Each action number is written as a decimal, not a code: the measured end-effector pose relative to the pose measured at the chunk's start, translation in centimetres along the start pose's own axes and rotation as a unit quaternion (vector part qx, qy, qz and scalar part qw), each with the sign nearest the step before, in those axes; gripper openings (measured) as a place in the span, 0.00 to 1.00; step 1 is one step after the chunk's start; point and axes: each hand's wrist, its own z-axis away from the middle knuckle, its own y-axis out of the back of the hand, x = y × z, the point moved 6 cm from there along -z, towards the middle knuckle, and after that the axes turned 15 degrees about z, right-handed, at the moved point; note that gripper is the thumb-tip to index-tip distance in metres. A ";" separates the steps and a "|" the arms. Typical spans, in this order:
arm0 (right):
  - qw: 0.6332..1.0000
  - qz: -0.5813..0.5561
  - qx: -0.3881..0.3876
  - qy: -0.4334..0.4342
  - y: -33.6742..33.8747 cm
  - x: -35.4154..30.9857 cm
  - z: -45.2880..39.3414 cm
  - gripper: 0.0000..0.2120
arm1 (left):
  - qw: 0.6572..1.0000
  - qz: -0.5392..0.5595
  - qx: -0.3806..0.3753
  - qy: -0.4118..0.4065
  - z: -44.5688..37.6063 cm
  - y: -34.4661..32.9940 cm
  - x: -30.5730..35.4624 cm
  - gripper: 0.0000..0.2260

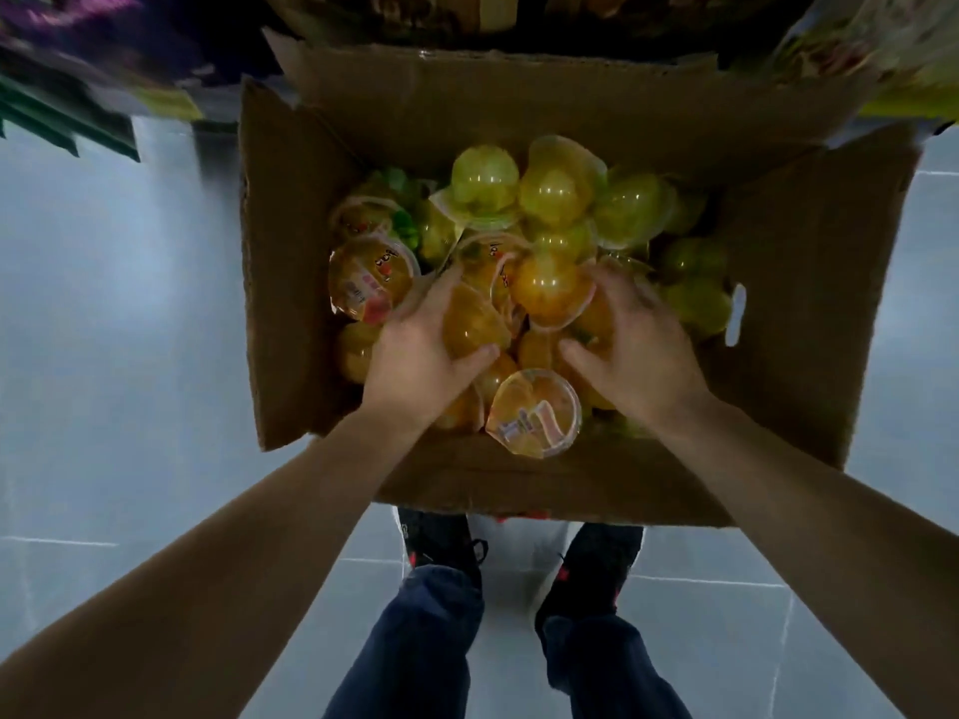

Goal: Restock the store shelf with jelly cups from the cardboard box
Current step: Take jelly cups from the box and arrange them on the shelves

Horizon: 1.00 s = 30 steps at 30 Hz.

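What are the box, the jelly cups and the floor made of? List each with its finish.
Cardboard box: brown corrugated cardboard, matte; creased flaps and a raw edge show it.
Jelly cups: seemingly clear, glossy thin plastic; light glints on the domes and yellow or orange filling shows through. The lids look like printed film.
Floor: pale, smooth tiles, probably ceramic; thin grout lines and a soft sheen.

Pale tiled floor (129, 355) all round; dark blue jeans (430, 646) and black shoes (441, 542) at bottom centre; blurred colourful packets (78, 38) upper left, more packets (892, 49) upper right
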 end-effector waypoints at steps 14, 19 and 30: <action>0.990 0.138 -0.013 -0.010 -3.4 0.5 -5.5 0.50 | 0.996 -0.022 0.088 -0.013 -1.9 -1.9 -0.9 0.32; 0.995 0.099 0.012 0.010 -2.4 0.3 -5.1 0.45 | 0.995 0.013 0.090 -0.031 -1.4 -0.9 -1.6 0.26; 0.998 -0.049 0.004 0.026 -0.2 -0.2 -0.5 0.43 | 0.988 0.096 0.113 0.029 0.2 -0.1 -1.6 0.23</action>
